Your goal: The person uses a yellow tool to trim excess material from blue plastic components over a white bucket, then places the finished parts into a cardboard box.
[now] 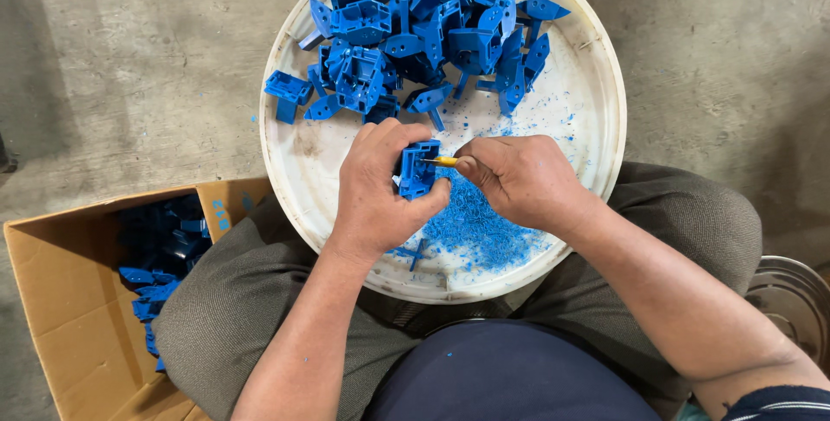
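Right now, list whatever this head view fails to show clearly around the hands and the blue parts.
- Tool: the right hand covers all but a yellow tip.
- Held blue part: left hand fingers hide its left side.
- Cardboard box: cut off by the bottom edge; its blue parts lie in shadow.
- Metal object: cut off by the right edge.

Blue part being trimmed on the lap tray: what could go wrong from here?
1. The tool tip works right beside the left hand fingers gripping the part; a slip could nick them.
2. The tray rests on the knees, with the parts pile at the far side; a leg shift might tip it.
3. Shavings heap near the tray's near rim and could spill onto the trousers.
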